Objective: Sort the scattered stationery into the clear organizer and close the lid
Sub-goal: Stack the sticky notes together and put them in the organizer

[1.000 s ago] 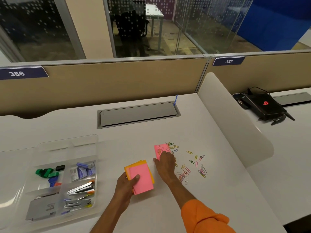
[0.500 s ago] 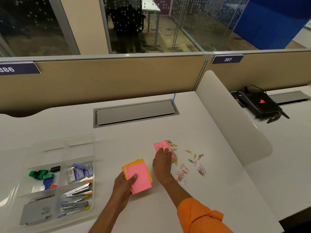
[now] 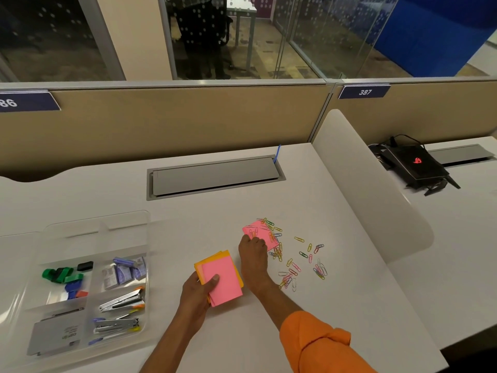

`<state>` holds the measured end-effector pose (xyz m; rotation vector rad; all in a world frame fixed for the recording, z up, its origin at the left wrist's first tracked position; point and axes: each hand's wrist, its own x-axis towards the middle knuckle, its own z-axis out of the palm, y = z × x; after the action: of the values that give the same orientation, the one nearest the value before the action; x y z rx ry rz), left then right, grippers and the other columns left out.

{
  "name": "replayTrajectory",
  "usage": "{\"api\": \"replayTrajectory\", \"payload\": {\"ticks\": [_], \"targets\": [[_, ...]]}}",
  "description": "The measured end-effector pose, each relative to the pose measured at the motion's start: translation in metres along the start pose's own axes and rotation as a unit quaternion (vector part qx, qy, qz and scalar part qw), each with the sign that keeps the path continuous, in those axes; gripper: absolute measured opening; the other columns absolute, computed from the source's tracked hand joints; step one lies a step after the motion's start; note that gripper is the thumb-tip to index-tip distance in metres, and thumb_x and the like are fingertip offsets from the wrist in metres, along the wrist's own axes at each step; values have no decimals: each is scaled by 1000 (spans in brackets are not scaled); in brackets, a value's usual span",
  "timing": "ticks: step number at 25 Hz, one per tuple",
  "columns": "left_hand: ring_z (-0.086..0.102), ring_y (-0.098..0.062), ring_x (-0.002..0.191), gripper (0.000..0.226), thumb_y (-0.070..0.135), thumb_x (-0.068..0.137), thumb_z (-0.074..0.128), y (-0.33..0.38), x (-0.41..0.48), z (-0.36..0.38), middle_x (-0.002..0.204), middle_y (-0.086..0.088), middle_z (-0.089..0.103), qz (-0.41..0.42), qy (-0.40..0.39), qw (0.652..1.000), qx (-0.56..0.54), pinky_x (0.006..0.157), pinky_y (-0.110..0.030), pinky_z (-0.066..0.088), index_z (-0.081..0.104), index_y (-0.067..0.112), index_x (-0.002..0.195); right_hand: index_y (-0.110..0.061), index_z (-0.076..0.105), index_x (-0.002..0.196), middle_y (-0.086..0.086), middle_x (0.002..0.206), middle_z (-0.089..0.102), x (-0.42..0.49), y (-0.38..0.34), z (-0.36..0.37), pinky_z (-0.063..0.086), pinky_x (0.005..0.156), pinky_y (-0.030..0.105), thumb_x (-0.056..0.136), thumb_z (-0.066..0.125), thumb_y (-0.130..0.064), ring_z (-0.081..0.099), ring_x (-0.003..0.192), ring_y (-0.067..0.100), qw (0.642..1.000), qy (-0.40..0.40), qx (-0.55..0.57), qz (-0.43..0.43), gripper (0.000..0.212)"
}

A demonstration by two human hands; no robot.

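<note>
A white desk (image 3: 242, 332) fills the view, and the clear organizer (image 3: 88, 284) sits on it at the near left with its lid standing open behind the compartments. Measured from that organizer: inside it lie green and blue clips (image 3: 63, 275) in the far-left cell, small purple staple boxes (image 3: 125, 271) in the far-right cell, two staplers (image 3: 122, 302) in the near-right cell and a grey flat tool (image 3: 53, 336) in the near-left one. Well to the organizer's right and farther back, a grey cable hatch (image 3: 215, 176) is set into the desk. Just right of the organizer, the left hand (image 3: 197, 298) grips a stack of pink and orange sticky notes (image 3: 222, 278), thumb on top. Farther right again, the right hand (image 3: 254, 255) rests palm down with its fingertips on the near edge of a single pink sticky pad (image 3: 258, 234); whether it has pinched the pad cannot be told. Coloured paper clips (image 3: 298, 261) lie scattered on and beyond that pad, the thing farthest from the organizer.
</note>
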<state>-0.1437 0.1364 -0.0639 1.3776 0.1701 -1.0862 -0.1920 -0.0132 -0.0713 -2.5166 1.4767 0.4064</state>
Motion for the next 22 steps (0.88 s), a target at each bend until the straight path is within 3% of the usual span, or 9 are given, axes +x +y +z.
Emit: {"api": "replayTrajectory", "payload": {"ticks": [3, 7, 12, 16, 18, 22], "targets": [[64, -37, 104, 31, 5, 87, 68, 0, 0, 0, 112, -13, 68, 3, -3, 1000, -2, 89, -55, 53, 58, 12, 115, -13, 58, 64, 8, 62, 59, -3, 1, 4, 49, 55, 30, 59, 76, 2, 60, 59, 23, 997, 6, -68, -24, 24], [65, -36, 104, 34, 3, 87, 67, 0, 0, -1, 111, -13, 68, 4, -7, 1000, -5, 89, -54, 53, 58, 9, 118, -10, 64, 54, 7, 57, 61, -5, 8, -9, 47, 48, 25, 50, 84, 3, 60, 53, 18, 996, 5, -88, -28, 24], [64, -38, 105, 33, 6, 87, 68, 1, 1, 0, 115, -16, 67, 7, -6, 1000, 7, 90, -56, 52, 58, 11, 117, -3, 67, 99, 15, 103, 63, -13, 26, -20, 49, 80, 31, 81, 63, 6, 60, 97, 27, 992, 22, -102, -64, 21], [65, -38, 105, 34, 5, 87, 68, 1, 0, 3, 116, -17, 67, 9, -12, 1000, 9, 88, -55, 54, 58, 9, 119, -2, 61, 111, 17, 118, 56, -22, 41, -30, 46, 90, 35, 86, 58, 1, 53, 111, 32, 994, 60, -51, -80, 25], [66, -37, 103, 35, 5, 87, 67, 1, -3, 5, 116, -17, 68, 13, -17, 1000, 7, 84, -52, 56, 58, 8, 120, -1, 60, 113, 18, 118, 56, -27, 49, -34, 46, 92, 38, 83, 62, 1, 54, 111, 34, 994, 79, -19, -74, 30], [67, -36, 101, 33, 3, 87, 67, 1, -5, 6, 113, -16, 69, 17, -25, 999, 9, 80, -48, 57, 59, 7, 118, 3, 65, 98, 20, 96, 64, -34, 66, -40, 52, 74, 39, 69, 66, 16, 64, 89, 36, 989, 122, 75, -46, 31]]}}
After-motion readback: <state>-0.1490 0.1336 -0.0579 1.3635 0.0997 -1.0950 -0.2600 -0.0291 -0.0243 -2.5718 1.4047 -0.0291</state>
